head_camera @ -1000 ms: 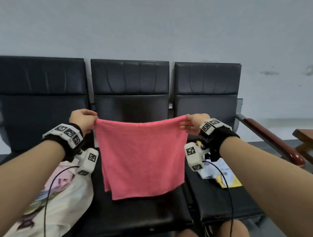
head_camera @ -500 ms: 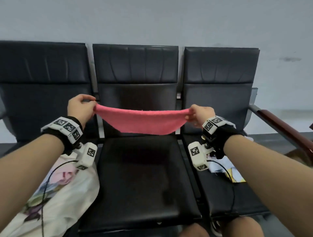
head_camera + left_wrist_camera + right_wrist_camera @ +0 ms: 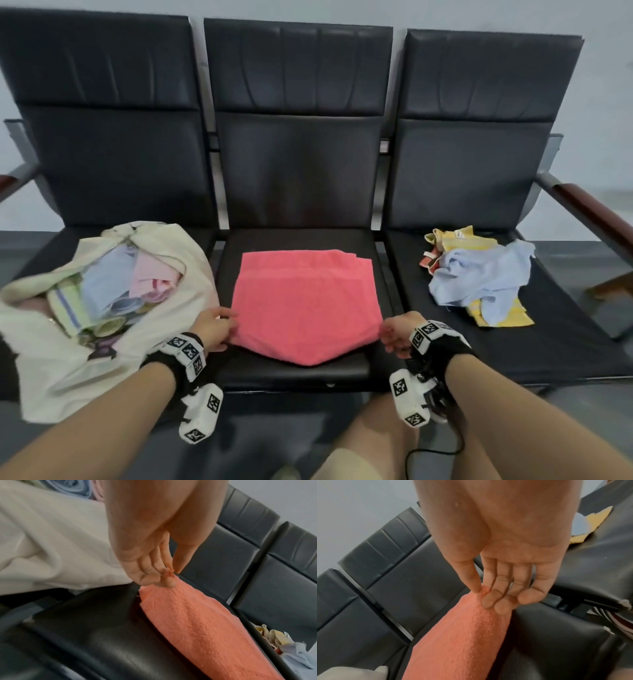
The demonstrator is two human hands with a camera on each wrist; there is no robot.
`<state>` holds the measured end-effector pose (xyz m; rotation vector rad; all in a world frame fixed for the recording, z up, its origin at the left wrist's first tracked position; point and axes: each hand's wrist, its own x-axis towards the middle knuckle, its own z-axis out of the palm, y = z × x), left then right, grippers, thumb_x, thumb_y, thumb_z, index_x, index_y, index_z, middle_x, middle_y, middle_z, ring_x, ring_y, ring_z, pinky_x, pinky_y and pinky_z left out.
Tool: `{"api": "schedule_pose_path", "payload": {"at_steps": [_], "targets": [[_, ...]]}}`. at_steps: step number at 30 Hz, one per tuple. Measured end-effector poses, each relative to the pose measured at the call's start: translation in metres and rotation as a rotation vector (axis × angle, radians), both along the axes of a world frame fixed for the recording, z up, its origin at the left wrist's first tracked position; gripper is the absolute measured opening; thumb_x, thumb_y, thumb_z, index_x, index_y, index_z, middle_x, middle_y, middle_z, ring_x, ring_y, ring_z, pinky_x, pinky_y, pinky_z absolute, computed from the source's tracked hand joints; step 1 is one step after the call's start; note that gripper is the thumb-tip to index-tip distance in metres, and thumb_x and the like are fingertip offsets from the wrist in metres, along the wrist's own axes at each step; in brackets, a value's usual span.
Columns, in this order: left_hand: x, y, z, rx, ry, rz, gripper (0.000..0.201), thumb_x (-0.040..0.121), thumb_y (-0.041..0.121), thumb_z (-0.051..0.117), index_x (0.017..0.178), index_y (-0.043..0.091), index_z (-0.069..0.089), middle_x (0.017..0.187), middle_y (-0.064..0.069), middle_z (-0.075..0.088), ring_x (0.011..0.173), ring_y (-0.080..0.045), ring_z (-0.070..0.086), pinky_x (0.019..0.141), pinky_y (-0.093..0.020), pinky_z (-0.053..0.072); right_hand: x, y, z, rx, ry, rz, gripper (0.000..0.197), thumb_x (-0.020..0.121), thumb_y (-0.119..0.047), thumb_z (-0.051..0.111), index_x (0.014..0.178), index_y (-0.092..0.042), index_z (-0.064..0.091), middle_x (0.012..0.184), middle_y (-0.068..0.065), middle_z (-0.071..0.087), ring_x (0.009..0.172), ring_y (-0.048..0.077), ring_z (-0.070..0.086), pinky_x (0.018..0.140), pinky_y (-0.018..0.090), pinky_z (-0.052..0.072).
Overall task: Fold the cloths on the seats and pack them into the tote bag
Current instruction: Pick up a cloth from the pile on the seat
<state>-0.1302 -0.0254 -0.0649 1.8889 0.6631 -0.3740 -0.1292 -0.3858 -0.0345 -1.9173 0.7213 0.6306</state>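
Observation:
A pink cloth lies spread on the middle seat, its far part folded over in layers and its near edge sagging in a curve. My left hand pinches the near left corner of the pink cloth between thumb and fingers. My right hand pinches the near right corner of the pink cloth the same way. Both corners are held slightly above the seat. The cream tote bag lies open on the left seat with several folded cloths inside.
A loose heap of light blue and yellow cloths lies on the right seat. A wooden armrest runs along the far right. The seat backs stand behind. My knees show below the seat's front edge.
The cloth was held up stretched in the air between both hands; it has come down onto the middle seat, laid flat. Both hands moved down and toward me, still pinching the corners.

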Motion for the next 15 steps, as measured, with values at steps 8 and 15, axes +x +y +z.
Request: {"api": "schedule_pose_path", "payload": {"at_steps": [8,15], "targets": [[-0.011,-0.01,0.029,-0.036,-0.057,0.065,0.022,0.094,0.002,0.052,0.114,0.008,0.058,0.084,-0.014,0.066,0.068,-0.022,0.064,0.064,-0.031,0.049,-0.002,-0.008,0.015,0.099,-0.038,-0.019,0.02,0.088,-0.01,0.054,0.069,-0.012,0.055,0.054,0.005,0.059,0.047,0.019,0.052,0.056,0.024,0.034],[-0.023,-0.02,0.04,-0.016,-0.022,0.068,0.016,0.101,0.011,0.05,0.116,0.009,0.055,0.089,-0.014,0.062,0.075,-0.026,0.062,0.067,-0.033,0.05,-0.014,-0.009,0.012,0.11,-0.026,0.025,0.014,0.087,-0.011,0.057,0.073,-0.011,0.058,0.052,0.004,0.061,0.045,0.02,0.054,0.056,0.024,0.035]]}}
